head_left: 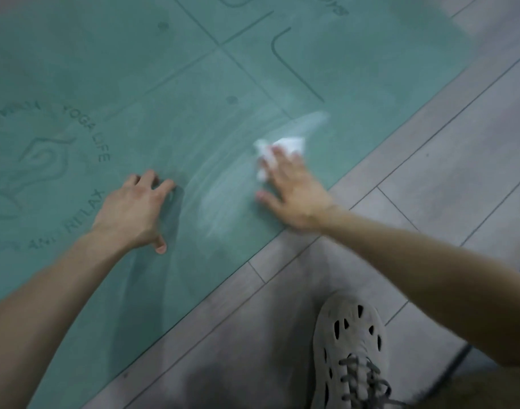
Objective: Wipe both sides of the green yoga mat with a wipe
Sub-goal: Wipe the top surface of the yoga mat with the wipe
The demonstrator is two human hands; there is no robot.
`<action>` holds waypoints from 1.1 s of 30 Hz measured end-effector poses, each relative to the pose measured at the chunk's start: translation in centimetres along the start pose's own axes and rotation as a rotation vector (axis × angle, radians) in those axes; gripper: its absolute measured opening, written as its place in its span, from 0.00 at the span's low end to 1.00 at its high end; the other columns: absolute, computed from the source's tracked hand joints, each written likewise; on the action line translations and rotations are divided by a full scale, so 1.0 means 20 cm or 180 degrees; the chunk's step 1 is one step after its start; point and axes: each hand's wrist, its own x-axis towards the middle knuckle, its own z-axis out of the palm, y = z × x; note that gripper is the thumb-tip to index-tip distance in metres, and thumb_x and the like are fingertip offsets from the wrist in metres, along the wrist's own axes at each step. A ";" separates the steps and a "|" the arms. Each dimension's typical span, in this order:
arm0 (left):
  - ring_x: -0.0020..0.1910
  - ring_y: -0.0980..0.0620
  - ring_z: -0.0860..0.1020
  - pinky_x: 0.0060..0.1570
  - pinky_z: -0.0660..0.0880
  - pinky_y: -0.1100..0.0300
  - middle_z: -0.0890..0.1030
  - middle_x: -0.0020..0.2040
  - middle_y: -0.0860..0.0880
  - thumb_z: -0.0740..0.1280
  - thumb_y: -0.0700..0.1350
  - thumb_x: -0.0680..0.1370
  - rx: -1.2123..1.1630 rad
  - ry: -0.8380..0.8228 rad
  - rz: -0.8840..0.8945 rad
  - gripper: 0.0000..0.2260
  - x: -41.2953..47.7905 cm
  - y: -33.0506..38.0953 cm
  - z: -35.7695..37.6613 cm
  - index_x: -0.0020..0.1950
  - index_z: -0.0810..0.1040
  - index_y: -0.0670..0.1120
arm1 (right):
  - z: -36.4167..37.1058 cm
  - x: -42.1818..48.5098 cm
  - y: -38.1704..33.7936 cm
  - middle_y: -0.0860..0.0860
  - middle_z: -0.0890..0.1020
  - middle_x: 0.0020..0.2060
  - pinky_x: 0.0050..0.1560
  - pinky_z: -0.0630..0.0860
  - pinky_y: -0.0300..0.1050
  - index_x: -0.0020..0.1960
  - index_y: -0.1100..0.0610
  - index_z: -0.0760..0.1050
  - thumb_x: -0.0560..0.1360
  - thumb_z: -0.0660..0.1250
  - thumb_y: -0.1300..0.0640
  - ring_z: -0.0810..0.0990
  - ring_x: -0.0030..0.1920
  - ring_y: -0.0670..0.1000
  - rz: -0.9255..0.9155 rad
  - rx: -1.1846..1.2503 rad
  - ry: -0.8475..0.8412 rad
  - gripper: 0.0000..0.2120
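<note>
The green yoga mat lies flat on the floor, printed side up, with alignment lines and a round logo at the left. My right hand presses a crumpled white wipe flat against the mat near its right edge, fingers spread over it. Pale wet streaks curve across the mat between my hands. My left hand rests on the mat with fingertips and thumb braced down, holding nothing.
Grey wood-look floor planks run along the mat's right edge. A beige perforated shoe with grey laces stands on the floor at the bottom, just off the mat.
</note>
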 end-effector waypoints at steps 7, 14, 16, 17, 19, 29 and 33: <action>0.49 0.44 0.70 0.37 0.74 0.50 0.66 0.50 0.48 0.86 0.65 0.40 0.0262 -0.0158 0.0190 0.55 0.05 0.04 -0.03 0.59 0.63 0.52 | 0.01 -0.06 0.08 0.52 0.46 0.86 0.85 0.45 0.58 0.87 0.51 0.44 0.87 0.44 0.36 0.40 0.86 0.51 -0.0832 -0.0277 -0.0267 0.34; 0.51 0.43 0.72 0.39 0.77 0.48 0.68 0.52 0.47 0.87 0.63 0.43 0.0210 -0.0133 0.0157 0.54 0.01 0.04 -0.03 0.61 0.65 0.50 | 0.00 -0.10 0.13 0.54 0.42 0.86 0.84 0.42 0.61 0.87 0.55 0.42 0.84 0.40 0.31 0.38 0.85 0.54 0.0717 -0.0152 0.0018 0.40; 0.51 0.42 0.71 0.38 0.77 0.48 0.67 0.51 0.47 0.87 0.61 0.42 0.0205 -0.0160 0.0120 0.54 0.02 0.05 -0.04 0.60 0.65 0.50 | 0.14 -0.19 -0.22 0.52 0.43 0.86 0.84 0.42 0.61 0.87 0.54 0.44 0.87 0.46 0.35 0.38 0.85 0.53 -0.0379 -0.0096 -0.0158 0.36; 0.50 0.42 0.71 0.38 0.77 0.48 0.66 0.50 0.47 0.88 0.61 0.42 0.0190 -0.0181 0.0109 0.54 0.03 0.05 -0.04 0.59 0.64 0.49 | 0.19 -0.24 -0.33 0.52 0.44 0.86 0.85 0.42 0.59 0.87 0.53 0.45 0.87 0.47 0.36 0.38 0.85 0.53 -0.0848 -0.0198 -0.0297 0.35; 0.49 0.42 0.71 0.37 0.77 0.47 0.63 0.49 0.47 0.88 0.59 0.41 0.0151 -0.0192 0.0118 0.53 0.03 0.07 -0.04 0.58 0.63 0.49 | 0.18 -0.26 -0.27 0.52 0.45 0.86 0.85 0.42 0.57 0.87 0.51 0.44 0.88 0.47 0.36 0.38 0.85 0.51 -0.1325 -0.0467 -0.0392 0.34; 0.61 0.40 0.73 0.49 0.81 0.42 0.70 0.61 0.45 0.89 0.57 0.49 -0.0135 0.0081 -0.0046 0.57 -0.04 0.07 0.02 0.73 0.67 0.51 | 0.09 -0.27 -0.07 0.56 0.34 0.84 0.84 0.40 0.63 0.86 0.55 0.34 0.84 0.40 0.29 0.30 0.84 0.54 0.0481 -0.0060 -0.0168 0.42; 0.62 0.40 0.73 0.49 0.81 0.43 0.71 0.63 0.46 0.88 0.59 0.50 -0.0151 0.0127 -0.0062 0.56 -0.05 0.05 0.03 0.74 0.67 0.54 | 0.21 -0.41 -0.37 0.55 0.40 0.86 0.85 0.40 0.58 0.87 0.55 0.39 0.86 0.45 0.33 0.34 0.85 0.54 -0.1365 -0.0472 -0.0625 0.39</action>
